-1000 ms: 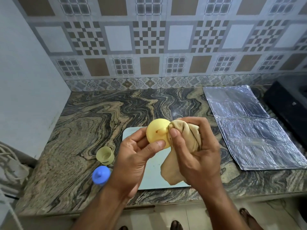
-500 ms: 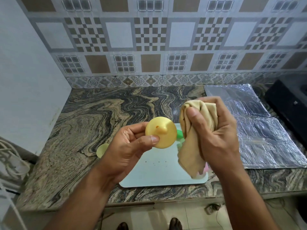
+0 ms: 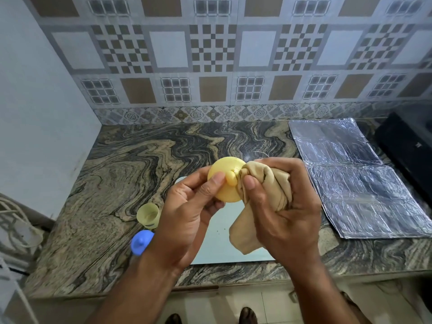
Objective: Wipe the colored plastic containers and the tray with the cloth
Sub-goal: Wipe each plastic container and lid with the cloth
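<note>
A person's left hand [image 3: 187,213] pinches a round yellow lid [image 3: 225,181] above a marble counter [image 3: 112,183], thumb by its knob. The right hand [image 3: 280,206] grips a bunched tan cloth [image 3: 264,190], pressing it against the lid's right edge. Beneath the hands lies a pale tray [image 3: 217,244]. To its left stand a small yellow cup [image 3: 148,215] and a blue lid [image 3: 140,242]. Foil sheets [image 3: 350,178] lie at right.

Both forearms bare, no sleeves, rings or watch (feet below look bare, perhaps sandalled).
</note>
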Motion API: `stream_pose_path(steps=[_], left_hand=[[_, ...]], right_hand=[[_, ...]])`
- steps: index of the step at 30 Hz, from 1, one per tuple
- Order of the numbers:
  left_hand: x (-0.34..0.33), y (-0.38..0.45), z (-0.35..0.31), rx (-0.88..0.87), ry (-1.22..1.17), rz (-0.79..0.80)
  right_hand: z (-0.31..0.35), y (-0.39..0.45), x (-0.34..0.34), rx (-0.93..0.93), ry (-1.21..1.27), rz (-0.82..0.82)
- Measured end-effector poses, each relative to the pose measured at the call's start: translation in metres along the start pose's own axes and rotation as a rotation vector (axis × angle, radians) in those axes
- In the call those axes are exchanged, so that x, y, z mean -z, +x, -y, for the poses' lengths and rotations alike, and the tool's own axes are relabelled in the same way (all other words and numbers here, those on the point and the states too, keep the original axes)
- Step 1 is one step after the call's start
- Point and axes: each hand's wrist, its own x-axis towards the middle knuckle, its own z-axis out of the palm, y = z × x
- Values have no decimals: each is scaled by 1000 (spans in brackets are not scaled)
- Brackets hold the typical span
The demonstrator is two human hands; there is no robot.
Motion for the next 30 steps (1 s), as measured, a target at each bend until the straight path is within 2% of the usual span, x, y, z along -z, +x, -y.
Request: stream_pose_path(steps=[4, 9, 13, 15, 20, 24, 30], left_hand=[[2, 1, -3, -34, 128, 54], [11, 8, -21, -123, 379, 213], [13, 12, -32, -84, 516, 341], [14, 15, -35, -62, 556, 355], [20, 17, -28, -30, 475, 238], [18, 14, -20, 66, 250, 152], [9, 6, -14, 142, 51, 189]], right_hand=[[-6, 4, 0, 25, -89, 4], [-8, 15, 0, 41, -94, 76], [-12, 25, 4, 87, -143, 181], [-13, 30, 5, 56, -116, 190], [-10, 37, 12, -50, 169, -20], [-6, 21, 7, -58, 168, -22], [-9, 0, -10, -124, 95, -163]])
